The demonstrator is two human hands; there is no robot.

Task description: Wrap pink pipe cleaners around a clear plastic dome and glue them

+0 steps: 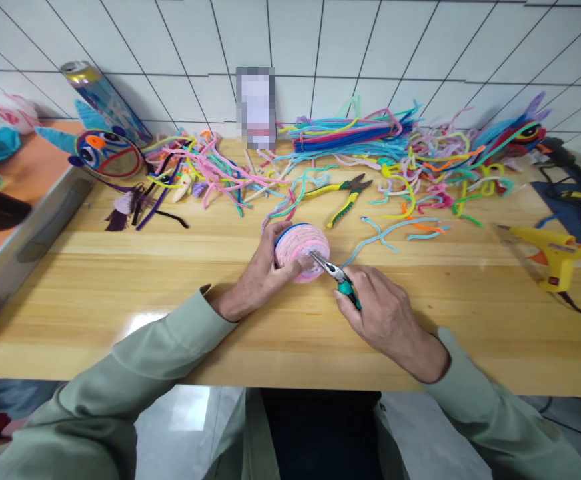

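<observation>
Craft figure (103,152): a blue, fin-eared piece with orange-ringed eyes, at 10 o'clock from the table (170,287) centre, beside a tilted can (98,93).

Left hand (258,273): the grip is closed round the wrapped ball (298,248) from its 8 o'clock side. The fingers curl over the top and the thumb presses the near face.

Wrapped ball, position: it rests on the table near the centre, between both hands.

Wrapped ball, appearance: a rounded form wound in pale pink fuzzy strands, with a blue band showing along its 10 o'clock edge.

Wrapped ball, handling: it is probably light and soft at the surface, with wire inside the strands that holds a bend. It is not slippery, but loose ends may snag or unwind. Take hold across the sides, clear of the area being worked.

Needle-nose pliers (333,272): the slim metal tips touch the ball at its 4 o'clock side. The handles are teal. Whether the tips pinch a strand cannot be told.

Right hand (380,313): the grip is closed round the pliers' handles, at 4 o'clock from the ball.

Yellow-handled cutters (345,197): they lie at 1 o'clock from the ball, untouched.

Pipe cleaners (360,130): a mixed-colour pile runs along the far edge, from 11 to 2 o'clock.

Glue gun (555,253): a yellow tool at 3 o'clock, well apart from both hands.
</observation>
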